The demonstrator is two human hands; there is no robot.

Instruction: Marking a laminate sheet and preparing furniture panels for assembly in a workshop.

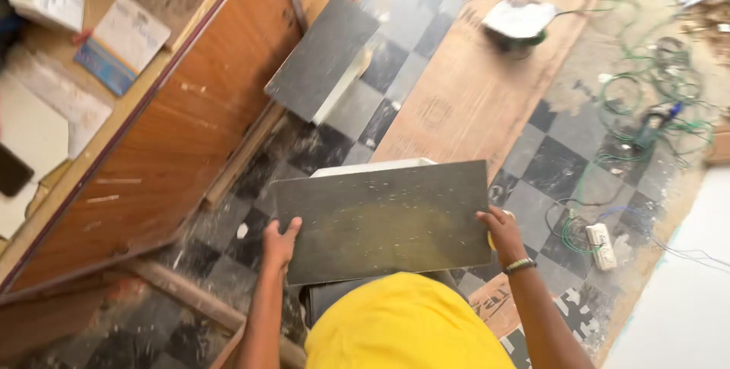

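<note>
— What is being handled?

— A dark grey rectangular board, flat and nearly level, its top dotted with pale specks and a yellowish smear. It sits low in the middle of the view, over the chequered floor.

— How do the hands meet it?

— One at each short end. The left hand grips the lower left corner, thumb lying on the top face and the fingers tucked beneath, out of sight. The right hand clasps the right edge, fingers curled over it; a beaded bracelet rings that wrist. Both forearms rise from the bottom of the view, angled slightly inward, elbows low.

— Anything under the board?

— A white-edged panel peeks out just behind its far edge, and another dark slab shows below the near edge. Whether the board touches them I cannot tell. The person's yellow garment lies just under the near side.

— And further out?

— A similar grey board leans against a brown wooden cabinet on the left. A long plywood sheet lies on the floor beyond, carrying a power tool, with green wire tangled to the right.
</note>
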